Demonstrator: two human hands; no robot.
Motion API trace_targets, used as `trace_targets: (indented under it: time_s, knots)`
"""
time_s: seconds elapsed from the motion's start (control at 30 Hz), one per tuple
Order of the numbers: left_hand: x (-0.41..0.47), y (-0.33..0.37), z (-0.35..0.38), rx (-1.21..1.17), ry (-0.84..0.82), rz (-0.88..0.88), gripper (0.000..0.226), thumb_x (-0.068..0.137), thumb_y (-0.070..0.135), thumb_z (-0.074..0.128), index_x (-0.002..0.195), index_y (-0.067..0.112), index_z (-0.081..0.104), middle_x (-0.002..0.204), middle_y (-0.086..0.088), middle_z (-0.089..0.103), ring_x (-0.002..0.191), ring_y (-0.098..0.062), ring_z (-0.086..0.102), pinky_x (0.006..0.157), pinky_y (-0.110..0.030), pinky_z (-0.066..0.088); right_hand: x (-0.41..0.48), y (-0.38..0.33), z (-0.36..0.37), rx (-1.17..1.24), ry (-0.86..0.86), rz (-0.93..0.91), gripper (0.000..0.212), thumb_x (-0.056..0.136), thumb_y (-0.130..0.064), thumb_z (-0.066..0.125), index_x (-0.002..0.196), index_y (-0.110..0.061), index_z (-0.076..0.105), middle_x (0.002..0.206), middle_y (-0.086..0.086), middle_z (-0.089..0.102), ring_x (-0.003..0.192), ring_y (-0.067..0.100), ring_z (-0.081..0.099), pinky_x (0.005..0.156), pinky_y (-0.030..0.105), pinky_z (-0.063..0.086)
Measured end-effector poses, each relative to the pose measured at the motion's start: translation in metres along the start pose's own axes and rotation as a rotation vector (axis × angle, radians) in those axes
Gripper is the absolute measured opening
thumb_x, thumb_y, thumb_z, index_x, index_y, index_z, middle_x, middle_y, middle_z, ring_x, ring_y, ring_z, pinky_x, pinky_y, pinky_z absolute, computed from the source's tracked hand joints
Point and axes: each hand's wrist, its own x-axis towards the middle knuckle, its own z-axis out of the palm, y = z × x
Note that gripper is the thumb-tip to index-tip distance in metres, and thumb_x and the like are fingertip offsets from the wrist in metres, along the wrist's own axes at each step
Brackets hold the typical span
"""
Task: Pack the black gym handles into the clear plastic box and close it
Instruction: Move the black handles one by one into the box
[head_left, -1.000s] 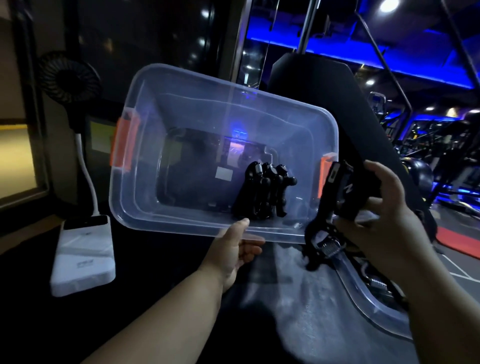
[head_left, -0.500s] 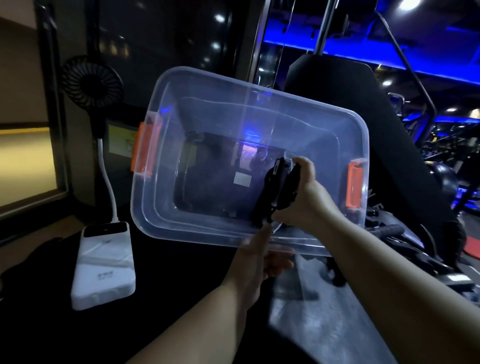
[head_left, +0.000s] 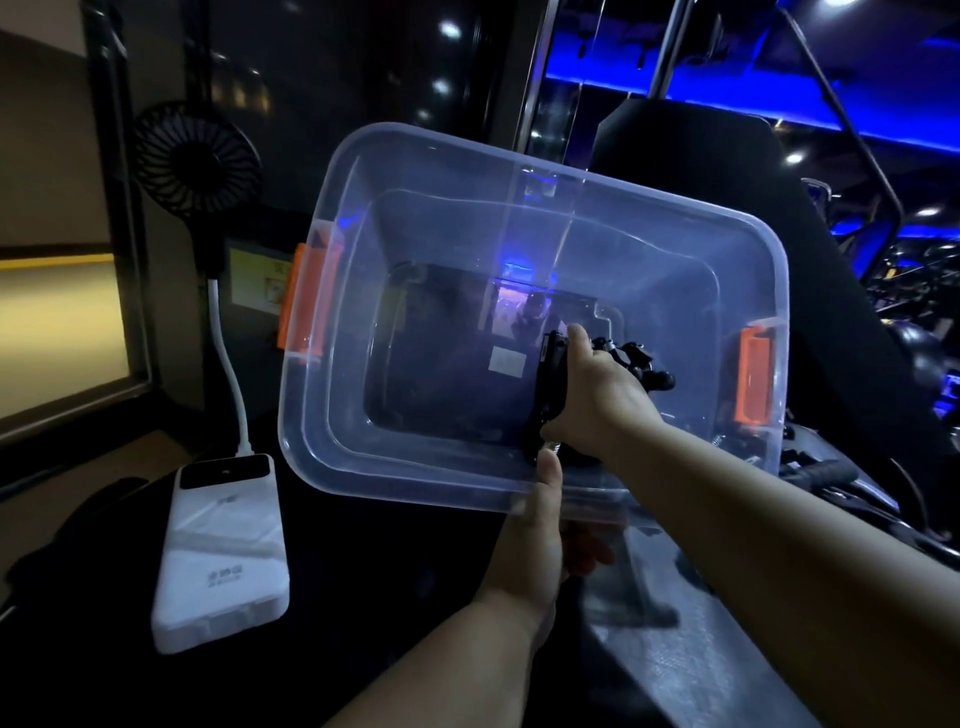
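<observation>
The clear plastic box (head_left: 431, 197) with orange side latches is held up and tilted, its opening facing me. My left hand (head_left: 540, 525) grips its near rim, thumb over the edge. My right hand (head_left: 597, 395) reaches inside the box, closed around a black gym handle (head_left: 548, 384) near the bottom right. Another black handle (head_left: 649, 366) lies in the box just behind that hand, partly hidden. No lid is in sight.
A white power bank (head_left: 221, 556) lies on the dark surface at the lower left, cabled to a small black fan (head_left: 195, 158) behind it. More black gear (head_left: 826, 473) sits at the right under the box. Gym machines and blue lights fill the back right.
My right hand carried a black handle from outside the box's right end into the box and down toward its bottom. The box has come closer and the view shifted a little.
</observation>
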Motion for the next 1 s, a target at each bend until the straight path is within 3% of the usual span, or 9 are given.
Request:
trace_targets:
  time_s: [0.17,0.23,0.33,0.47,0.67,0.83,0.93,1.0]
  knots:
    - [0.003,-0.004,-0.002,0.002,-0.01,0.018,0.07,0.077,0.073,0.045,0.098,0.01,0.067,0.09,-0.027,0.07,0.053,-0.018,0.056,0.052,-0.026,0.039,0.007,-0.005,0.002,-0.26,-0.052,0.019,0.112,0.07,-0.035,0.078,0.151,-0.006,0.006,0.133,0.018,0.042,0.112,0.034,0.054,0.079,0.037,0.048]
    - [0.003,-0.004,-0.002,0.012,-0.008,0.035,0.063,0.074,0.068,0.043,0.091,0.012,0.068,0.087,-0.025,0.07,0.053,-0.018,0.056,0.053,-0.026,0.039,0.008,-0.005,0.002,-0.406,0.007,-0.007,0.109,0.067,-0.048,0.078,0.146,-0.002,0.019,0.132,0.015,0.042,0.115,0.031,0.05,0.084,0.037,0.047]
    - [0.005,-0.005,-0.003,0.022,0.014,0.038,0.054,0.08,0.063,0.044,0.08,0.016,0.069,0.081,-0.02,0.07,0.053,-0.017,0.056,0.055,-0.028,0.04,0.012,-0.003,0.004,-0.523,0.12,-0.123,0.094,0.06,-0.06,0.075,0.131,-0.01,0.041,0.129,0.007,0.04,0.121,0.027,0.035,0.095,0.038,0.036]
    - [0.005,-0.006,-0.003,0.026,0.025,0.04,0.048,0.087,0.055,0.049,0.058,0.023,0.07,0.064,-0.008,0.066,0.05,-0.015,0.056,0.058,-0.029,0.04,0.019,0.004,0.014,-0.424,0.032,-0.152,0.111,0.059,-0.062,0.075,0.145,-0.011,0.025,0.149,0.004,0.022,0.141,0.023,0.014,0.115,0.042,0.016]
    - [0.007,-0.008,-0.004,0.043,0.093,0.011,0.053,0.08,0.058,0.054,0.09,0.007,0.059,0.064,-0.008,0.062,0.048,-0.014,0.056,0.048,-0.022,0.041,0.022,0.011,0.015,-0.377,-0.04,-0.188,0.108,0.069,-0.061,0.07,0.151,-0.019,0.014,0.16,0.0,-0.001,0.147,0.021,-0.009,0.119,0.042,0.0]
    - [0.008,-0.012,-0.004,0.137,0.167,0.019,0.071,0.061,0.075,0.054,0.089,0.01,0.061,0.071,-0.009,0.064,0.063,-0.02,0.059,0.061,-0.03,0.043,0.019,0.019,0.016,-0.404,-0.052,-0.194,0.109,0.067,-0.067,0.068,0.152,-0.029,0.012,0.16,-0.006,-0.008,0.146,0.02,-0.013,0.118,0.049,-0.001]
    - [0.006,-0.01,-0.004,0.14,0.176,0.029,0.067,0.062,0.072,0.055,0.089,0.011,0.06,0.072,-0.006,0.063,0.065,-0.02,0.059,0.062,-0.03,0.043,0.02,0.02,0.016,-0.427,-0.086,-0.178,0.111,0.065,-0.07,0.067,0.152,-0.028,0.012,0.16,-0.007,-0.009,0.147,0.021,-0.01,0.117,0.051,0.001]
    - [0.004,-0.008,-0.004,0.097,0.161,0.028,0.053,0.073,0.06,0.058,0.09,0.01,0.06,0.069,-0.005,0.061,0.057,-0.015,0.058,0.054,-0.025,0.043,0.021,0.017,0.016,-0.448,-0.082,-0.178,0.112,0.063,-0.071,0.067,0.151,-0.026,0.014,0.16,-0.005,-0.006,0.147,0.021,-0.005,0.117,0.052,0.004]
